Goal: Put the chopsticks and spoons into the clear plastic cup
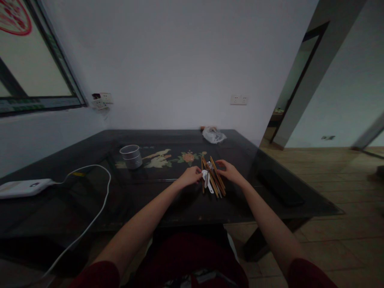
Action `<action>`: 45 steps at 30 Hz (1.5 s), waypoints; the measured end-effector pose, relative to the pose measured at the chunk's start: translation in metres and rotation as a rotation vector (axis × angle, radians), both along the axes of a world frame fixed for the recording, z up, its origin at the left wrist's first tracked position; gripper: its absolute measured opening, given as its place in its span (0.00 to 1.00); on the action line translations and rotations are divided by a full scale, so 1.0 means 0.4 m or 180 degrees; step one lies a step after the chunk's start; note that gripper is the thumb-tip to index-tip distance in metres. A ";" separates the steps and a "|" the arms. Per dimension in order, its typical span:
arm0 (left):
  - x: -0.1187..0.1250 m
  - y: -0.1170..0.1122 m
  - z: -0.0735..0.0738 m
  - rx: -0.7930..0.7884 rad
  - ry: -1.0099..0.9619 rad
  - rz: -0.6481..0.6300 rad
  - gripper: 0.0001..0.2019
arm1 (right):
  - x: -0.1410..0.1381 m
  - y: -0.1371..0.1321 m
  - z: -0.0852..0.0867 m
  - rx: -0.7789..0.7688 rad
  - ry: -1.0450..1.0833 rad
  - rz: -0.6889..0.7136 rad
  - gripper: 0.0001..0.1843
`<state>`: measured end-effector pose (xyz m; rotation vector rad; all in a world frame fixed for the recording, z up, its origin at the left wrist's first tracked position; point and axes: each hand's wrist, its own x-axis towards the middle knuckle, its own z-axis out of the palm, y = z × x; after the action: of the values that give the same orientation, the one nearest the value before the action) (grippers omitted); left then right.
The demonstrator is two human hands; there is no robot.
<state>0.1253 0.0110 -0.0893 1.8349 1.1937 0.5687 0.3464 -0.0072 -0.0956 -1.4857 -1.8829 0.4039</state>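
Note:
A small pile of wooden chopsticks and white spoons lies on the dark table in front of me. My left hand rests at the pile's left side, fingers curled and pinching a white spoon's end. My right hand is at the pile's right side, fingertips closed on the chopsticks. Both forearms reach forward from red sleeves.
A grey round cup stands to the left on the table's flower inlay. A white device with a white cable lies far left. A clear plastic bag sits at the back edge. A dark flat object lies right.

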 end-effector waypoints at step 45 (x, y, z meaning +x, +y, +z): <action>-0.172 -0.014 0.155 0.1552 -0.0487 -0.0139 0.11 | 0.004 0.014 0.003 -0.0020 0.1348 -0.0145 0.11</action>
<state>0.0566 0.0055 -0.0271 2.1650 0.9644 1.0251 0.3480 -0.0017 -0.0943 -1.3207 -1.5112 0.6474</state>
